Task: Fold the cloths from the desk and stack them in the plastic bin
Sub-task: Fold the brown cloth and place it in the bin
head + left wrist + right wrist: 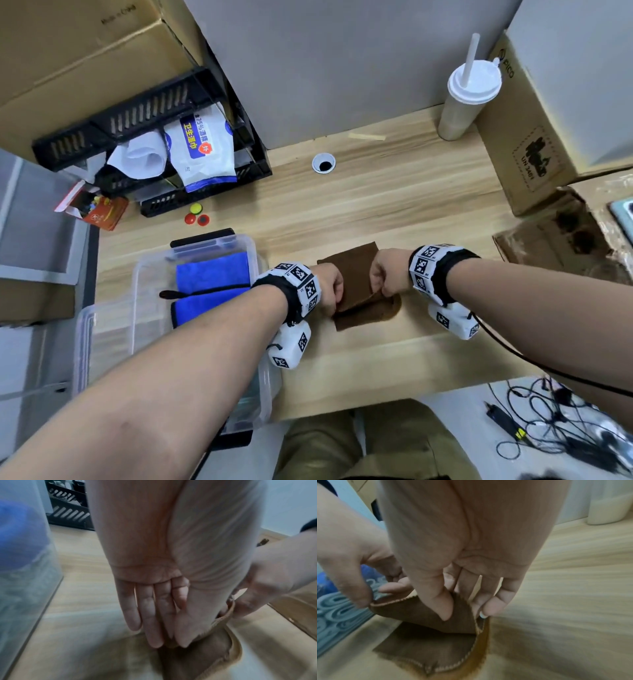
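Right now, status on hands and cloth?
Left hand and right hand both pinch brown cloth, mid-fold on desk. Blue cloths in clear plastic bin. Nothing blocking.

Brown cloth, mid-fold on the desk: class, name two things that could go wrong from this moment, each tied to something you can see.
1. The brown cloth is held only by pinches: right hand at one edge, left hand at the other. A slip could undo the fold.
2. The lower layer's edges already look uneven, so the fold may finish crooked.
3. The plastic bin with blue cloths sits close beside the left wrist, which might knock it.
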Motion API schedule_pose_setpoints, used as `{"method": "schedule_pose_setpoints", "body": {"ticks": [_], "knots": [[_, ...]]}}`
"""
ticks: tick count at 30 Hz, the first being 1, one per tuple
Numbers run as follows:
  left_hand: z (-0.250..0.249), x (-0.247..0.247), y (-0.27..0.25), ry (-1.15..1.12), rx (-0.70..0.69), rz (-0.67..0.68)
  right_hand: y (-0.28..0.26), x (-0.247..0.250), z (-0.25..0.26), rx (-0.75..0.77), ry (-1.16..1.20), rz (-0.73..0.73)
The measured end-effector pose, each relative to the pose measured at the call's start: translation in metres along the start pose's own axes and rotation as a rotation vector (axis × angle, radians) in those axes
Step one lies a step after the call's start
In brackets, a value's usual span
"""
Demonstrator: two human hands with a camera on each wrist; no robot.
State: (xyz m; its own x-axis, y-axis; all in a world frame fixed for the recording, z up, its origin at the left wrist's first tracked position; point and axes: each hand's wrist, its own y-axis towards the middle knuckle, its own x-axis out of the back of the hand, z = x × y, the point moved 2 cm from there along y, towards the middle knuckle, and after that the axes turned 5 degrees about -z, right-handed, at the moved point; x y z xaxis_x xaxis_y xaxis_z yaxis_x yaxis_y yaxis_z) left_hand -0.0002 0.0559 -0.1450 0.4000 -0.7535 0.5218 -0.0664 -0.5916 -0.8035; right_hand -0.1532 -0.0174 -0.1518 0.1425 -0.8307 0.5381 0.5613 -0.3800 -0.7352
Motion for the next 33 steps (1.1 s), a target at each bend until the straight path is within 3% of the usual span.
{"method": "schedule_pose_setpoints", "body": {"ticks": [2, 4, 8, 11, 15, 18, 22, 28, 33], "knots": [[0.000, -0.013, 0.000, 0.018, 0.001, 0.063, -0.001, -0.010, -0.002, 0.003, 0.044, 0.037], [-0.001, -0.017, 0.000, -0.052, 0.050, 0.043, -0.002, -0.011, -0.005, -0.013, 0.107, -0.021], [0.003, 0.006, 0.008, -0.171, 0.146, -0.398, 0.006, 0.002, -0.013, -0.002, 0.091, -0.355], [0.010, 0.019, 0.021, -0.140, 0.147, -0.535, 0.020, 0.007, -0.012, 0.055, 0.015, -0.461], [0.015, 0.012, 0.039, 0.011, 0.127, -0.472, 0.038, 0.002, -0.008, 0.047, -0.191, -0.462], [0.017, 0.001, 0.047, -0.001, 0.142, -0.478, 0.044, 0.004, -0.006, -0.002, -0.293, -0.429], [0.016, -0.001, 0.045, -0.023, 0.145, -0.462, 0.046, 0.009, -0.008, -0.019, -0.220, -0.394], [0.015, 0.039, 0.030, -0.071, 0.124, -0.524, 0.034, 0.040, -0.003, 0.035, -0.030, -0.408], [0.008, 0.045, 0.018, 0.120, 0.050, -0.419, 0.018, 0.044, 0.007, 0.075, -0.100, -0.382]]}}
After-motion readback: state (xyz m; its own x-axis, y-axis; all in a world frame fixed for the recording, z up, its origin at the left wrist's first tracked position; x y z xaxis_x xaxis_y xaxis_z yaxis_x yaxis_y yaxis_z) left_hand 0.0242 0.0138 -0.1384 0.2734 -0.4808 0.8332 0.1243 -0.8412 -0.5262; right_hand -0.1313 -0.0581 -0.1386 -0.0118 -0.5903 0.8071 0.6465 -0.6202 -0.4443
